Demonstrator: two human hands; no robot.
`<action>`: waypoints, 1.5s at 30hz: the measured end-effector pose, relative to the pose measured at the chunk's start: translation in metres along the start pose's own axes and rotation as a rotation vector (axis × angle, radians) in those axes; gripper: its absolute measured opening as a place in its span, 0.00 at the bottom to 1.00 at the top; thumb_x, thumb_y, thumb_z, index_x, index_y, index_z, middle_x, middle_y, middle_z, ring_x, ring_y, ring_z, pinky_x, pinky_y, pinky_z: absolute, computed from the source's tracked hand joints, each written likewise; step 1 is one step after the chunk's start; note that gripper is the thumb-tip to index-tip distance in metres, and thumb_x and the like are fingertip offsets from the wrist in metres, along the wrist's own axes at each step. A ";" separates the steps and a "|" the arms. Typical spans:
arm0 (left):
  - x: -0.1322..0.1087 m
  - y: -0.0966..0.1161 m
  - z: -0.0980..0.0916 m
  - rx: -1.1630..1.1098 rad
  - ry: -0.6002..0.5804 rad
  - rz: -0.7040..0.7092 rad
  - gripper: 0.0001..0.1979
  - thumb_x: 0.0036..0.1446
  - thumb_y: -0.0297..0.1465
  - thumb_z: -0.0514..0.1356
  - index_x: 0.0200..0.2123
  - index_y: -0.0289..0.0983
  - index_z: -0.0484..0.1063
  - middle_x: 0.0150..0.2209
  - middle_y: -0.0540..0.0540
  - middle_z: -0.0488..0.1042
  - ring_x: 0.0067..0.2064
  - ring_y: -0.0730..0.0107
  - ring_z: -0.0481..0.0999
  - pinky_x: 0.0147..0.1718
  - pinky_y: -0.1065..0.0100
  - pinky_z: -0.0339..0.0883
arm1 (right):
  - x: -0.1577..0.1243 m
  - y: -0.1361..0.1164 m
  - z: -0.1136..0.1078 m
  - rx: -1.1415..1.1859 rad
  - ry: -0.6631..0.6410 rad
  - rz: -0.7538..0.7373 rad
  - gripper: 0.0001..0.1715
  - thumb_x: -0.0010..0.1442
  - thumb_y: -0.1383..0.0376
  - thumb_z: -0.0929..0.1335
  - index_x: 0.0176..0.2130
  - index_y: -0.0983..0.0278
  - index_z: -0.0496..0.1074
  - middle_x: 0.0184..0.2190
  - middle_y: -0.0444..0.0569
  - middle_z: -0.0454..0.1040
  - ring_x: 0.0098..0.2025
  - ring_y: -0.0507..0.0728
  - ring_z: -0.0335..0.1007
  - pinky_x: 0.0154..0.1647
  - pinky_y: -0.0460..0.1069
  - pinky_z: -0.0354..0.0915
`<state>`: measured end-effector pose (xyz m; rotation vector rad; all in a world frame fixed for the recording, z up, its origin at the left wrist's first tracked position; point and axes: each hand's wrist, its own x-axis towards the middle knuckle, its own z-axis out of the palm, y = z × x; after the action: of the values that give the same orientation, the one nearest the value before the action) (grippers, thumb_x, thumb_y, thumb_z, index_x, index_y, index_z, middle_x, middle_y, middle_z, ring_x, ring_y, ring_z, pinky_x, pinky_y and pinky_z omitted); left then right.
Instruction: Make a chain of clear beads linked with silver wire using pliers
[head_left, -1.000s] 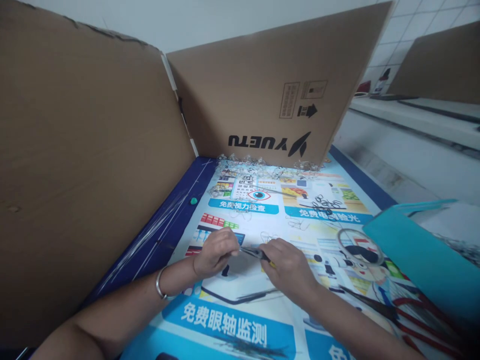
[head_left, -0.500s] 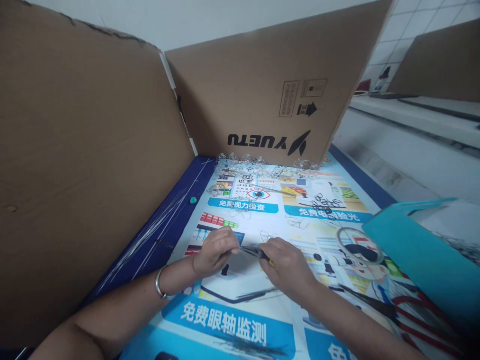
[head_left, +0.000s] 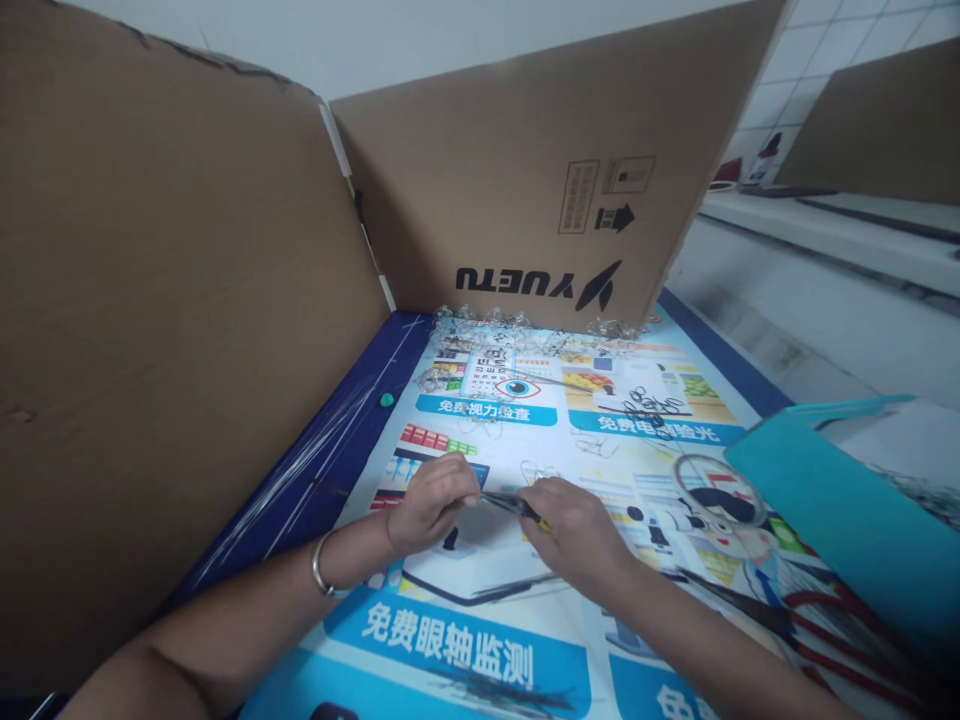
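Note:
My right hand (head_left: pixel 574 525) is wrapped round the handles of a pair of pliers (head_left: pixel 508 502), whose narrow metal jaws point left. A bit of yellow handle shows under the fingers. Close to the jaw tips, my left hand (head_left: pixel 436 500) is closed in a pinch; what it holds is too small to make out. Both hands are over the printed sheet (head_left: pixel 495 450) on the table. Beyond them lie bent wire pieces (head_left: pixel 541 470) and a dark cluster of small wire loops (head_left: pixel 651 403).
Cardboard panels stand at the left (head_left: pixel 187 300) and back (head_left: pixel 525 180). Tangled wire pieces (head_left: pixel 517 335) line the back panel. Straight wires (head_left: pixel 300 460) lie along the left edge. At right are a teal box (head_left: pixel 840 500) and red-handled scissors (head_left: pixel 847 625).
Almost nothing differs. Both hands and the pliers stay in nearly the same place.

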<state>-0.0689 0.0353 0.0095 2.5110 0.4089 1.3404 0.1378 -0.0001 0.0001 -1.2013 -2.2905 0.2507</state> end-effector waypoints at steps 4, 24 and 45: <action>0.001 0.000 0.000 0.017 -0.017 -0.010 0.06 0.60 0.27 0.47 0.32 0.37 0.62 0.24 0.48 0.65 0.28 0.71 0.62 0.28 0.69 0.59 | 0.000 -0.001 -0.001 -0.016 -0.040 0.016 0.10 0.54 0.70 0.62 0.34 0.64 0.72 0.29 0.49 0.73 0.34 0.54 0.68 0.37 0.46 0.62; 0.004 -0.007 0.010 -0.341 0.152 -0.846 0.12 0.60 0.35 0.49 0.27 0.36 0.61 0.22 0.53 0.60 0.22 0.79 0.57 0.21 0.76 0.53 | 0.019 0.024 -0.065 -0.438 -0.411 0.361 0.14 0.57 0.60 0.60 0.33 0.63 0.72 0.32 0.49 0.74 0.34 0.56 0.69 0.30 0.46 0.57; 0.004 -0.005 0.013 -0.456 0.134 -0.918 0.11 0.59 0.37 0.49 0.30 0.36 0.64 0.24 0.52 0.61 0.24 0.78 0.60 0.22 0.75 0.56 | 0.014 0.032 -0.061 -0.662 -0.598 0.391 0.15 0.57 0.62 0.60 0.34 0.65 0.73 0.32 0.56 0.74 0.35 0.61 0.71 0.32 0.51 0.61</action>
<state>-0.0568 0.0400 0.0040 1.5300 0.9925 1.0401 0.1863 0.0249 0.0437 -2.1567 -2.7254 -0.0341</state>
